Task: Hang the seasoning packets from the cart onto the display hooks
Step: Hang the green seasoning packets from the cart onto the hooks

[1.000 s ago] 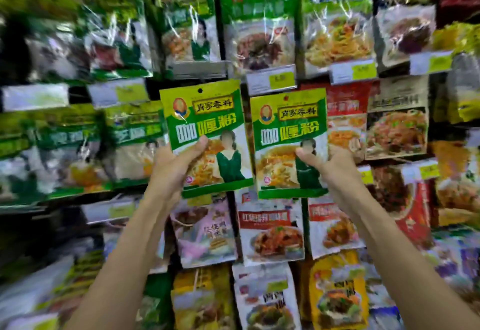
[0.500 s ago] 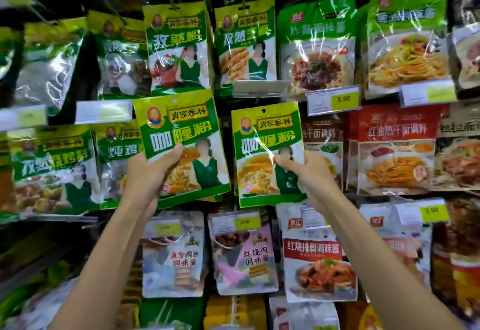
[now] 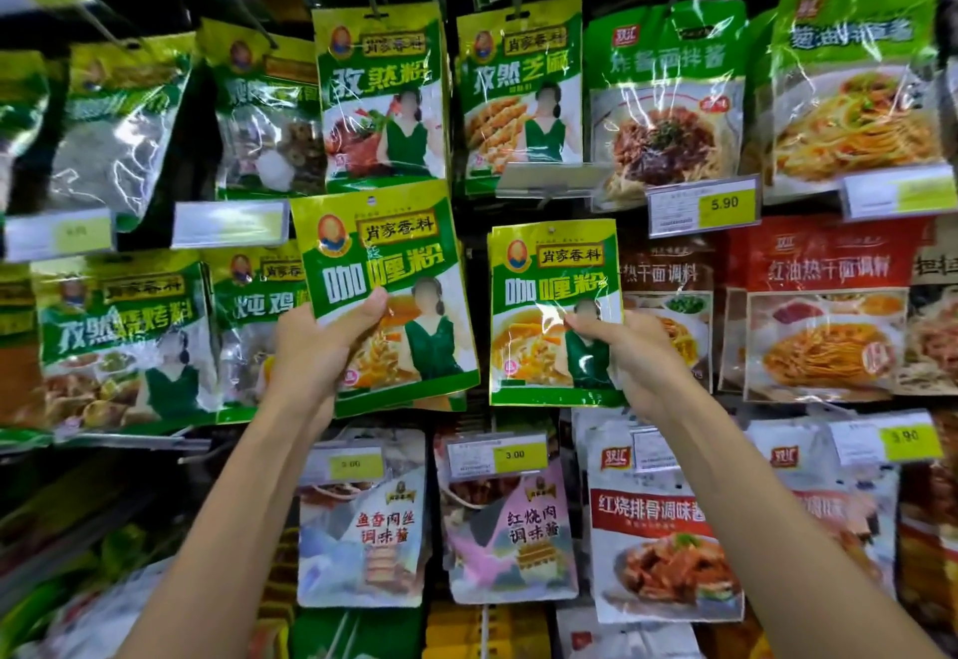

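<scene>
Two matching green-and-yellow seasoning packets are held up against the display wall. My left hand (image 3: 311,347) grips the left packet (image 3: 381,264) at its lower left side, thumb across the front; the packet tilts slightly. My right hand (image 3: 630,352) pinches the right packet (image 3: 549,280) at its lower right part, and this one stands upright. The hang hole at the top of the right packet lies just below an empty price-tag holder (image 3: 549,181). Whether either packet is on a hook is not visible.
Hanging packets fill the wall on all sides: green ones (image 3: 381,98) above and to the left, red noodle-sauce packets (image 3: 824,306) to the right, pale pouches (image 3: 513,518) below. Yellow price labels (image 3: 723,205) stick out on hook ends between rows.
The view has tilted upward, so the shelves and both packets sit lower in frame. Both hands keep their grips; the packets stay side by side in front of the same row.
</scene>
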`<state>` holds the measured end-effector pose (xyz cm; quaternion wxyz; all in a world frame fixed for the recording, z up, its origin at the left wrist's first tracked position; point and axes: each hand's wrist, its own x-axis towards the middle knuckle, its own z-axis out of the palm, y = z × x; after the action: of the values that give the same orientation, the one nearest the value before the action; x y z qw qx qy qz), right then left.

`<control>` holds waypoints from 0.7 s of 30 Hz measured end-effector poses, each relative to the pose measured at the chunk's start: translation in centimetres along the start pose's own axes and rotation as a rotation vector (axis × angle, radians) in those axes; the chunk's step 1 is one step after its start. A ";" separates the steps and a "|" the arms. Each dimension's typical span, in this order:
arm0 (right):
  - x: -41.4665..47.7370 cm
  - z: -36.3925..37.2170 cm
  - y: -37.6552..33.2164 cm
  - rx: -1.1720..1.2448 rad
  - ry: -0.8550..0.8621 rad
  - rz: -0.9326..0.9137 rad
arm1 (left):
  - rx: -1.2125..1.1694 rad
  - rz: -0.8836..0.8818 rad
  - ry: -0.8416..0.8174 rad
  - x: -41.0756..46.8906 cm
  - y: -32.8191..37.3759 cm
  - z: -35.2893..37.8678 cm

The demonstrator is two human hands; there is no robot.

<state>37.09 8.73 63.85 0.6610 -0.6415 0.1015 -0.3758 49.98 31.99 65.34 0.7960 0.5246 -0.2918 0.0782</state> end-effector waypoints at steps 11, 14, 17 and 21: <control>1.4 0.6 0.8 -0.168 0.074 -0.003 | -0.013 -0.057 -0.070 0.1 -0.8 0.1; 1.2 0.4 1.2 -0.273 0.104 -0.078 | -0.001 -0.063 -0.094 -0.2 -1.4 0.4; 0.2 -0.4 1.7 -0.413 0.152 -0.154 | -0.010 -0.055 -0.127 -0.7 -2.0 0.8; -2.2 -1.1 2.6 -0.623 0.314 -0.269 | -0.044 -0.077 -0.180 -1.6 -2.6 1.6</control>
<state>35.80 9.00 60.48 0.3552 -0.7540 0.2259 -0.5043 49.14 29.72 62.89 0.7803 0.5226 -0.3434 -0.0064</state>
